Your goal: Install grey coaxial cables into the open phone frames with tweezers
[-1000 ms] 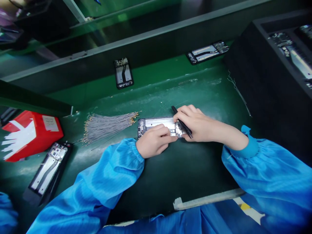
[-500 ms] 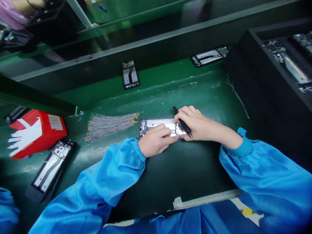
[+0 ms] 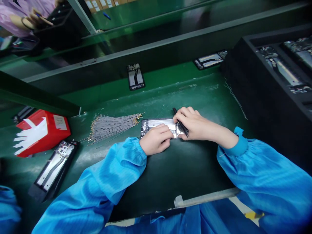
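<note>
An opened phone (image 3: pixel 159 123), its silver inside facing up, lies flat on the green bench between my hands. My left hand (image 3: pixel 156 139) rests over its lower middle with fingers curled and pressed on it; the fingertips are partly hidden. Black tweezers (image 3: pixel 182 125) lie in my right hand (image 3: pixel 196 123), pointing down toward me, while that thumb and forefinger touch the phone's right end. What small part is under those fingertips I cannot make out. Just left of the phone is a bundle of thin grey cables (image 3: pixel 113 127) with gold-coloured ends.
A red box (image 3: pixel 58 131) with white paper strips stands left, beside stacked opened phones (image 3: pixel 53 167). Further opened phones (image 3: pixel 136 77) lie at the back. A black tray (image 3: pixel 253 84) of phones stands right, loose wires (image 3: pixel 235 97) beside it. A co-worker's hand (image 3: pixel 36 19) shows top left.
The camera view has shifted slightly. My left fingers have drawn a little closer together on the phone; my right hand keeps the tweezers at the same end. The co-worker's hand has come into view.
</note>
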The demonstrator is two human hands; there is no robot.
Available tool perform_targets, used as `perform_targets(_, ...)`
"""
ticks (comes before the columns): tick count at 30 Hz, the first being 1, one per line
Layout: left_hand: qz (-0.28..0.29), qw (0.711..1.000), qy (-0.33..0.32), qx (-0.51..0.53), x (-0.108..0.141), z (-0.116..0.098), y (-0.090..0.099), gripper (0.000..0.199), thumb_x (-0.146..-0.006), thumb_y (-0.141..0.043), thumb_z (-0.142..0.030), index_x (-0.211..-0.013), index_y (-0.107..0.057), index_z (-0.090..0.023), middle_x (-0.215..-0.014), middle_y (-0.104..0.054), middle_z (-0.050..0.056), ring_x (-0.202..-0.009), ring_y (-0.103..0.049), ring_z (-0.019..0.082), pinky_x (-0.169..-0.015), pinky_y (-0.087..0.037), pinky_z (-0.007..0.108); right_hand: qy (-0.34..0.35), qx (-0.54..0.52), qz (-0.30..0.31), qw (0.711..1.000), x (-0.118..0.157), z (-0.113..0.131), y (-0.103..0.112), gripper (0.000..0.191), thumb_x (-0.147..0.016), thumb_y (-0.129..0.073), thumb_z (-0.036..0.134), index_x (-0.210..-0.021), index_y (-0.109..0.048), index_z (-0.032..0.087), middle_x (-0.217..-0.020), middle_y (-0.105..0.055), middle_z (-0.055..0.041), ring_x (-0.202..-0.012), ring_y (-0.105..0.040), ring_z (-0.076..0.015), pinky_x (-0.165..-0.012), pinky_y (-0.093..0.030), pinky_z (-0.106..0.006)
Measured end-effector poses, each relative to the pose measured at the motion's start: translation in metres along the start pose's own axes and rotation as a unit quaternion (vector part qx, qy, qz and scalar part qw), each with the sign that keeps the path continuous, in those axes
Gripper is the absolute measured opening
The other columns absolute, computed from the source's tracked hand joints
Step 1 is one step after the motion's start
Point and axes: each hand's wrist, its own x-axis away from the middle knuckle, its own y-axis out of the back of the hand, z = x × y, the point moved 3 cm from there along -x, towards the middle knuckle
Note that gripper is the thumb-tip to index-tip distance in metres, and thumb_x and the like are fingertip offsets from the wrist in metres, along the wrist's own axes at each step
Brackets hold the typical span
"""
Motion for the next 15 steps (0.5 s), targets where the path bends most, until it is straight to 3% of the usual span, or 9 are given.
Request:
perform_targets(9, -0.009, 0.999, 0.002, 0.041, -0.0007, 0.0005, 0.0013, 0.019, -0.075, -0.041, -0.009, -0.078, -0.059, -0.015, -0.072, -0.056, 0.004, -0.07, -0.046, 0.014, -0.067, -0.041, 0.026, -0.001, -0.01, 0.0, 1.0, -0.0012, -0.0026, 0.0001, 0.037, -0.066, -0.06, 0.037, -0.096, -0.045, 0.022, -0.098, -0.043, -0.0076, -0.087, -0.037, -0.0232, -0.07, -0.032, -0.033)
perform_targets(15, -0.009, 0.998, -0.008, 0.054, -0.0018, -0.0006, 0.0023, 0.021, -0.075, -0.041, -0.009, -0.078, -0.06, -0.015, -0.071, -0.057, 0.004, -0.068, -0.047, 0.014, -0.064, -0.041, 0.025, -0.011, -0.018, 0.044, 0.999, -0.0057, -0.0044, 0.0027, 0.039, -0.068, -0.059, 0.044, -0.096, -0.045, 0.022, -0.098, -0.044, -0.0077, -0.087, -0.037, -0.0232, -0.068, -0.032, -0.032)
